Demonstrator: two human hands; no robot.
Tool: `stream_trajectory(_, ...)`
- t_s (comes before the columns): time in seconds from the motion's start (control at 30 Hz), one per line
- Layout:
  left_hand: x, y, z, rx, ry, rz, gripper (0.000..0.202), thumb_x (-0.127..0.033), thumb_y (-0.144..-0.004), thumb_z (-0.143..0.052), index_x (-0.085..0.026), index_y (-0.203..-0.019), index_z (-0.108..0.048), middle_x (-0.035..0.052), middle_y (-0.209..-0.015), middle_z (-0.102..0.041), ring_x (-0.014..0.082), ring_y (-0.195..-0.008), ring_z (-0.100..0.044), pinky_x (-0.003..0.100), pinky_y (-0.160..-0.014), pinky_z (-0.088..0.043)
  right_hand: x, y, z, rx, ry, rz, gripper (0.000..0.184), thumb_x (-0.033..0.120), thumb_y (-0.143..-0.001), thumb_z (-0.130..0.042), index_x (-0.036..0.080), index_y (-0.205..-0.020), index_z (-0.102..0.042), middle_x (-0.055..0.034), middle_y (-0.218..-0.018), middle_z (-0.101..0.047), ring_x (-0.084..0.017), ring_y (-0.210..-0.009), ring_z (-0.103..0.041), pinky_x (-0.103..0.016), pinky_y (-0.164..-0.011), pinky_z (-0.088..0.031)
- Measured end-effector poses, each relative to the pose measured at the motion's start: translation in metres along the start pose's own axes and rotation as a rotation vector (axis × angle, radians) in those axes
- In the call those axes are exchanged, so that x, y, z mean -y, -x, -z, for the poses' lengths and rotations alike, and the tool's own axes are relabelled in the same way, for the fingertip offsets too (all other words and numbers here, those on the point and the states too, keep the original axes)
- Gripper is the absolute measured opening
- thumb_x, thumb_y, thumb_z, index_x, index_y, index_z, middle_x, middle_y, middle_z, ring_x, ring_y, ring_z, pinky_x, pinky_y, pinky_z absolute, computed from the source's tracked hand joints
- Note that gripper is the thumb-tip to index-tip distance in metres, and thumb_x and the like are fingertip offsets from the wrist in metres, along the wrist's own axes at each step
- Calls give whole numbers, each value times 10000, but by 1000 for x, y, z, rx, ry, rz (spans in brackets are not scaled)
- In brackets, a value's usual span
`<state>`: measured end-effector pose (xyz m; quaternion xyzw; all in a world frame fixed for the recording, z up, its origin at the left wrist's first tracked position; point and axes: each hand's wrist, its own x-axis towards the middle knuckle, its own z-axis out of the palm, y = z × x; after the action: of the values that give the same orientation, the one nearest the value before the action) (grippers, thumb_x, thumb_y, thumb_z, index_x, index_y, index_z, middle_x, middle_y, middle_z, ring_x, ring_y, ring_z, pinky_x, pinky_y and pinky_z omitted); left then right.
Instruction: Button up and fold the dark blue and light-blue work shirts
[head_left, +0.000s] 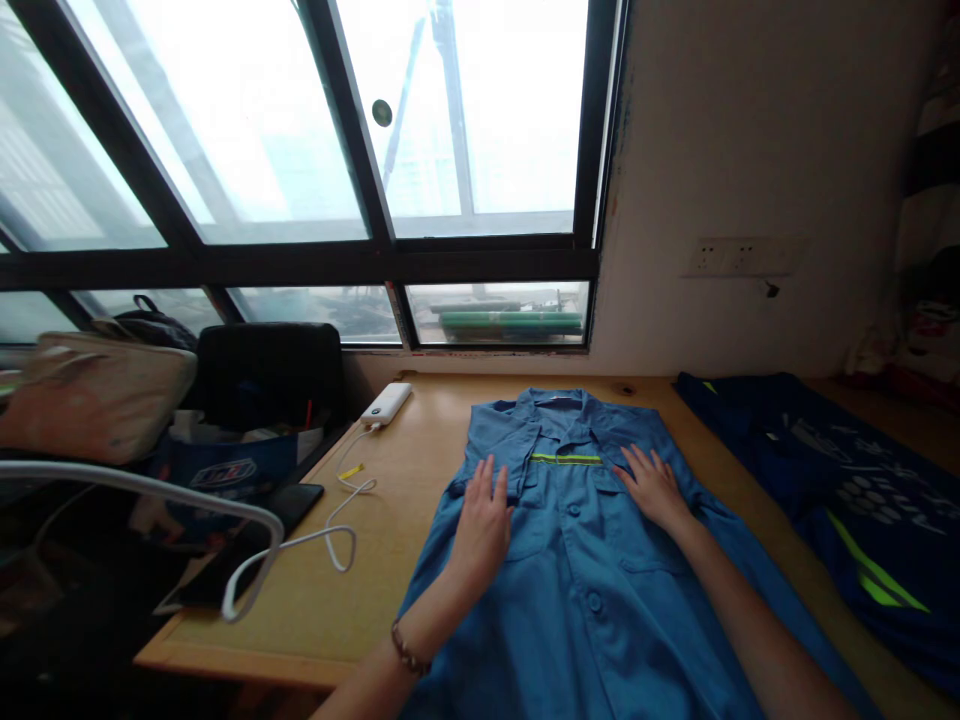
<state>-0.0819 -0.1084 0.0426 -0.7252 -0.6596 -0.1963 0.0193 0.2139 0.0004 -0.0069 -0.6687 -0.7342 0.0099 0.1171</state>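
Note:
A blue button-up work shirt with a yellow-green stripe across the chest lies front up on the wooden table, its collar toward the window. My left hand rests on the left side of its chest, by a folded-over part of the sleeve, fingers stretched out. On the other side of the chest, near the pocket flap, my right hand lies with its fingers spread. Neither hand grips the cloth. The lower part of the shirt runs out of view at the bottom.
Right of the shirt lies a dark blue garment with yellow-green strips. A white power bank and its white cable are at the left of the table. Beyond that edge stand a black chair and bags.

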Motion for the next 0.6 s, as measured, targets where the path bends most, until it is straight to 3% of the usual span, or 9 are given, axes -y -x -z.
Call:
stream_trajectory(0.07, 21, 2, 4, -45, -150, 196, 499, -249, -777, -449, -141, -1254, -353, 186, -1310, -332, 309, -1228, -261, 443, -967, -249, -20, 7, 5, -40, -13, 28, 465, 362, -840, -280, 225, -1270, -391, -32, -1339, -353, -283, -1226, -263, -438, -973, -244)
stream_trajectory(0.13, 49, 4, 6, -15, -200, 345, 442, -299, -779, -454, -112, -1178, -421, 209, -1166, -460, 314, -1099, -413, 414, -874, -335, -49, 15, 7, -70, -13, -29, 457, 211, -791, -326, 164, -1231, -438, -89, -1276, -427, -267, -1168, -361, -399, -948, -292)
stream_trajectory(0.2, 73, 4, 6, 53, -149, 382, 407, -382, -792, -432, -126, -1108, -462, 174, -1049, -533, 273, -969, -509, 347, -767, -393, -77, 22, 5, -69, -21, -110, 482, 162, -729, -378, 109, -1203, -451, -141, -1179, -502, -260, -1078, -457, -375, -900, -345)
stream_trajectory(0.27, 87, 2, 5, 95, -83, 366, 425, -455, -778, -435, -155, -1076, -474, 143, -1019, -556, 245, -913, -544, 301, -696, -407, -95, 28, 3, -62, -42, -152, 495, 217, -708, -436, 87, -1186, -454, -158, -1100, -544, -262, -1007, -510, -357, -837, -390)
stream_trajectory(0.4, 90, -13, 1, 69, -98, 364, 356, -414, -783, -432, -189, -1054, -489, 119, -1012, -576, 239, -879, -568, 294, -652, -404, -99, 33, 9, -77, -62, -265, 508, 357, -715, -469, 109, -1158, -486, -162, -998, -592, -269, -908, -566, -334, -713, -433)
stream_trajectory(0.53, 97, -27, -1, 35, -163, 446, 285, -309, -828, -338, -161, -964, -541, 129, -909, -607, 246, -814, -585, 302, -630, -404, -96, 32, 26, -49, -30, -425, 401, 388, -763, -394, 168, -1030, -597, -154, -838, -639, -275, -750, -610, -341, -604, -432)
stream_trajectory(0.6, 105, -29, -1, 14, -150, 451, 289, -289, -836, -321, -154, -956, -547, 130, -912, -608, 240, -811, -585, 297, -633, -405, -100, 33, 31, -49, -37, -412, 390, 381, -759, -399, 170, -1011, -610, -148, -832, -645, -275, -753, -611, -337, -607, -438)
